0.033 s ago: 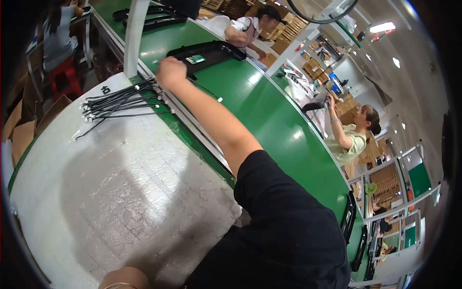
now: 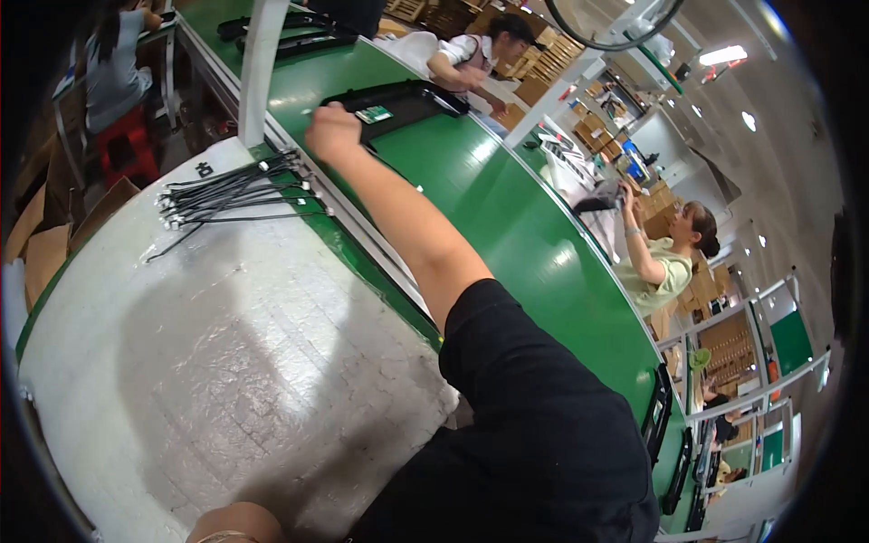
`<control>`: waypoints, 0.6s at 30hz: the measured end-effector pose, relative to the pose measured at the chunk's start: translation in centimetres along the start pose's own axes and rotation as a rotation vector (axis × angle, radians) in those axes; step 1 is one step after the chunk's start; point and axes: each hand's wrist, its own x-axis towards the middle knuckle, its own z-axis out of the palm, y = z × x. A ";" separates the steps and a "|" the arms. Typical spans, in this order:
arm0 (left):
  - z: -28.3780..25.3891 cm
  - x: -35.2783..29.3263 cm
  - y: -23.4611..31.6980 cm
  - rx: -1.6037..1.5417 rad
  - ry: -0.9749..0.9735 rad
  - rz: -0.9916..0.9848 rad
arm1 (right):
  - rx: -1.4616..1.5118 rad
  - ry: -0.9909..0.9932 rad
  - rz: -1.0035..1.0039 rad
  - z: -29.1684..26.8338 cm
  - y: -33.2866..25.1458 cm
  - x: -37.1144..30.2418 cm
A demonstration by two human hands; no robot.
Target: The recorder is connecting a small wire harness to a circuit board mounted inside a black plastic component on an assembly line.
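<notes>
My right hand (image 2: 334, 134) reaches far out over the green belt with its fingers closed. A thin black cable appears to be in them; it comes out past the wrist and ends in a small white connector (image 2: 419, 189) on the belt. Beside the hand lies a long black plastic housing (image 2: 412, 101), carrying a small green circuit board (image 2: 374, 114). Below the reaching arm, a bundle of black cables (image 2: 237, 195) with white connectors rests across the worktop's edge. Of my left hand (image 2: 237, 519), only a rounded part with a band shows at the lower edge; its fingers are hidden.
A pale, film-covered worktop (image 2: 253, 362) fills the near left. A white post (image 2: 260, 77) rises by the belt's near edge. More black housings (image 2: 303, 38) lie farther up the belt, others (image 2: 658, 412) at the right. Co-workers (image 2: 670, 253) sit across the belt.
The whole scene has shifted slightly to the right and down in the picture. My right hand stays beside the housing, its fingers still closed. The co-worker opposite has moved a hand a little.
</notes>
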 end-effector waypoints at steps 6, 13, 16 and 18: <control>-2.6 -1.1 1.3 0.050 -0.108 0.006 | -0.053 -0.149 0.164 3.2 0.7 3.5; -4.9 0.2 1.2 -0.097 -0.309 0.003 | -0.105 -0.368 0.208 2.3 -0.1 1.7; -4.2 0.7 0.9 -0.136 -0.384 0.016 | -0.156 -0.471 0.078 -1.6 1.3 -1.4; -3.3 0.7 0.9 -0.144 -0.429 0.020 | -0.085 -0.431 0.085 -3.7 3.9 -3.7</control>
